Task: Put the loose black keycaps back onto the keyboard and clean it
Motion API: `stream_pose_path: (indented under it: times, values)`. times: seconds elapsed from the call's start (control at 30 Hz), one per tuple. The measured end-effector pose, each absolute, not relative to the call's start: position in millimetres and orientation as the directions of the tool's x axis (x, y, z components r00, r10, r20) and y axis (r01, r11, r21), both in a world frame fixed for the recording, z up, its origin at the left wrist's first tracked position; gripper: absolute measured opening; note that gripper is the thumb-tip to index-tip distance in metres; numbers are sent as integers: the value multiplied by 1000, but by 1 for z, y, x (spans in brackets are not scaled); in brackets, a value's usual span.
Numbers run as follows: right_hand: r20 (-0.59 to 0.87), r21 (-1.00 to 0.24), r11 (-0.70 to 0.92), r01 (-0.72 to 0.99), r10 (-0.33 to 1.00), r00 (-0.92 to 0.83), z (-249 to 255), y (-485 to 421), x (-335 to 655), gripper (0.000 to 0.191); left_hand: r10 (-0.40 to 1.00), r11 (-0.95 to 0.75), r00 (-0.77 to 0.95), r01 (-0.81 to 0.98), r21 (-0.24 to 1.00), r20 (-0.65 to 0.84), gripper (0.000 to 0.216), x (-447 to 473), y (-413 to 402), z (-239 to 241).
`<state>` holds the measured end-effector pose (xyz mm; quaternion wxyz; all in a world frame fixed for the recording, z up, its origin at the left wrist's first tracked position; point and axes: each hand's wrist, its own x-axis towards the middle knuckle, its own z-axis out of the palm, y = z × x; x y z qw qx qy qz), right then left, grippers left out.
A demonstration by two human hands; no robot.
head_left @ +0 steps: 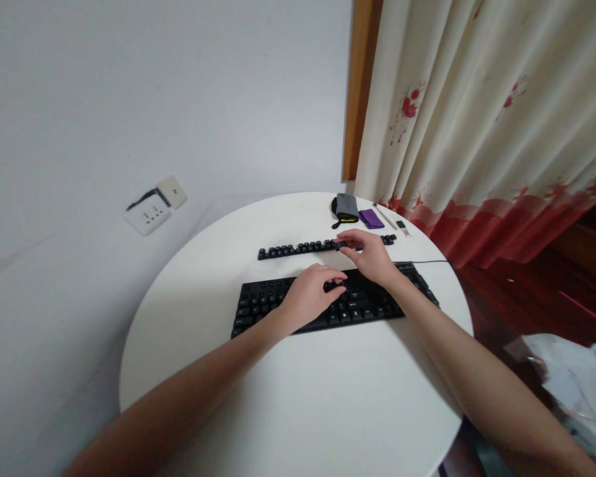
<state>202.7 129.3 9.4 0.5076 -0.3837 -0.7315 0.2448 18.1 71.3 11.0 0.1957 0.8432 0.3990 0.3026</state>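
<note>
Black keyboard (263,301), legends (344,315) unreadably small, right hand (372,257) pinching a keycap (340,246), left hand (308,293) curled, grip unclear

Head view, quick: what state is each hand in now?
Left hand: curled over the keyboard; whether it holds anything cannot be told.
Right hand: curled around a key; whether gripped cannot be told.

A pale wall (258,99) fills the left and far side, carrying a socket plate (149,213) and a smaller plate (171,191). A white, curved-edged table (347,384) stands beside it. On the far right, a brown wooden frame (360,93) meets a cream curtain (457,119) with red flowers and hem, above a glossy reddish floor (509,291).
</note>
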Motion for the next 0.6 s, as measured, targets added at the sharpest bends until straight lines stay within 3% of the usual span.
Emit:
stream_pose_path:
  times: [0.37,0.6]
  values:
    - [558,-754,579,311,814,-163,9,133,207,23,770,-638,517,631,440,375,9,34,78,-8]
    - [558,-755,580,306,813,-166,8,134,207,22,693,-716,628,657,237,354,18,31,64,1]
